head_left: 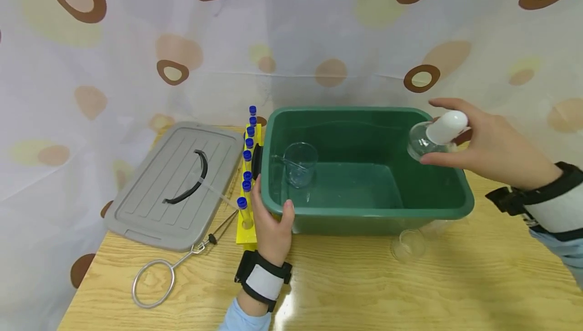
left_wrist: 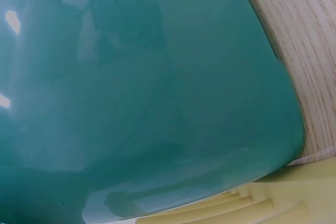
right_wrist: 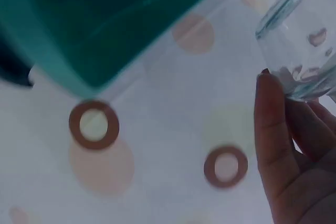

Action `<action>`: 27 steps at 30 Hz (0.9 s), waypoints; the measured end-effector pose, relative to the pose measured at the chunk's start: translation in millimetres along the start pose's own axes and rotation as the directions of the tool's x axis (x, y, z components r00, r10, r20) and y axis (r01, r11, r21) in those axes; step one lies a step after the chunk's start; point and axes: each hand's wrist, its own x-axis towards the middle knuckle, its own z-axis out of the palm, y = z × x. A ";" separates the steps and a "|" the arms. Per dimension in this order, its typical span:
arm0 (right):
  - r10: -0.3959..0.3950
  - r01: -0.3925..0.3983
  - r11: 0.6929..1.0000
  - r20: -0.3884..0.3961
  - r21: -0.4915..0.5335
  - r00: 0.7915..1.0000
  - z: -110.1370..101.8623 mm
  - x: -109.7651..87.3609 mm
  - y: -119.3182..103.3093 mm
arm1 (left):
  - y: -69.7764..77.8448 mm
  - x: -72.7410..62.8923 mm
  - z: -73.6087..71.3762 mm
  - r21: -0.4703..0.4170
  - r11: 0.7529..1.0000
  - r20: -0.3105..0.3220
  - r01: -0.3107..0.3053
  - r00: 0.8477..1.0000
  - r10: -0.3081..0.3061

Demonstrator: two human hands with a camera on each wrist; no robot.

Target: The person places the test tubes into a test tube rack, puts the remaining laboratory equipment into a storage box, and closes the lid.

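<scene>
Two hands are at work in the head view. The right hand (head_left: 494,141) pinches a glass bottle (head_left: 430,137) with a white cap (head_left: 448,126) between thumb and fingers, apparently above the right end of the green bin (head_left: 364,213). The left hand (head_left: 273,227) is spread across the bin's near left corner, thumb at the front, a finger along the side; the remaining fingers are hidden. Hazard: smooth glass may slip from this fingertip hold and fall into the bin or onto its rim. Hazard: a push from the left hand could shift the bin into the yellow rack (head_left: 246,237) of capped tubes (head_left: 244,213) just beside it. Orientation: the bottle's long axis slants, cap to the upper right, base to the lower left, perhaps partly through perspective.

Left wrist view: the bin wall fills most of the frame, with the rack close along the lower edge. Little clearance shows, so sideways pressure would be the likely cause of toppled tubes. The left hand does not show.

Right wrist view: fingers hold the bottle's side; the thick base faces upper left, the cap out of frame.
</scene>
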 end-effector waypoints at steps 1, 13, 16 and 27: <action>-0.025 0.024 1.000 0.022 0.014 0.999 4.8 6.5 -4.6 | -0.1 -0.6 -0.2 0.004 1.000 -0.003 0.001 1.000 -0.001; -0.159 0.164 0.986 0.175 -0.017 0.972 53.3 66.7 -27.0 | 4.7 -1.9 6.9 0.022 1.000 -0.017 -0.021 1.000 0.021; -0.164 0.170 0.985 0.201 -0.013 0.966 64.7 74.1 -24.5 | 4.9 -3.9 8.0 0.032 0.999 -0.022 -0.018 1.000 0.018; -0.179 0.189 0.982 0.252 -0.016 0.951 99.5 91.3 -11.2 | 9.3 -15.3 11.0 0.054 0.998 -0.031 -0.020 0.999 0.021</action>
